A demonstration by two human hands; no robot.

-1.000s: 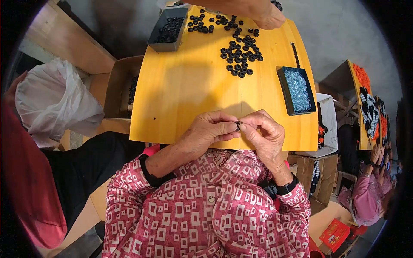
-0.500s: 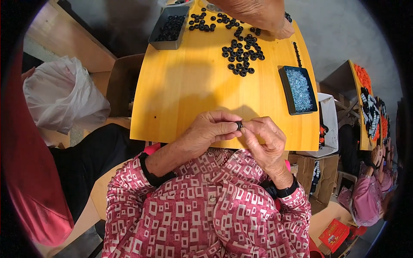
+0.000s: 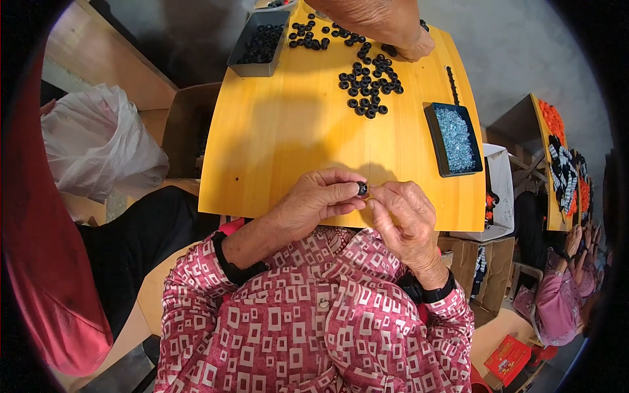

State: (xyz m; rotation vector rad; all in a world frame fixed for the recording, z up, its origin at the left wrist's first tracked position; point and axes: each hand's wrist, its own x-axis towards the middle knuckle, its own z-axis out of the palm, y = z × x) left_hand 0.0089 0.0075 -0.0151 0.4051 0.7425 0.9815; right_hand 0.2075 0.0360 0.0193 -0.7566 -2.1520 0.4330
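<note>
Broadly, the yellow table [image 3: 262, 150] takes up most room, spread over the middle and upper part of the frame. Off its edge at the left sits a whitish plastic bag [image 3: 101, 141], and a co-worker's forearm [image 3: 377, 16] crosses the top. Near the middle come my own two hands. My left hand [image 3: 318, 198] is pinched around one small black ring, thumb on the near side, fingers behind. My right hand [image 3: 406, 213] is just beside it, thumb and forefinger drawn close together; whether they grip something tiny, I cannot tell.

Smaller again are the grey tray [image 3: 255, 70] at upper left, with black pieces in it, and the black tray [image 3: 432, 141] at right, filled with clear bluish bits [image 3: 457, 139]. A thin dark strip [image 3: 453, 85] lies just above that tray, and loose black rings [image 3: 371, 85] are scattered over the upper centre.

Smallest is the black ring [image 3: 362, 188] at my left fingertips, above the table's near edge. I judge it light, fairly firm, smooth enough to slip or roll, unlikely to break; best held by its outer rim, leaving its middle uncovered.
</note>
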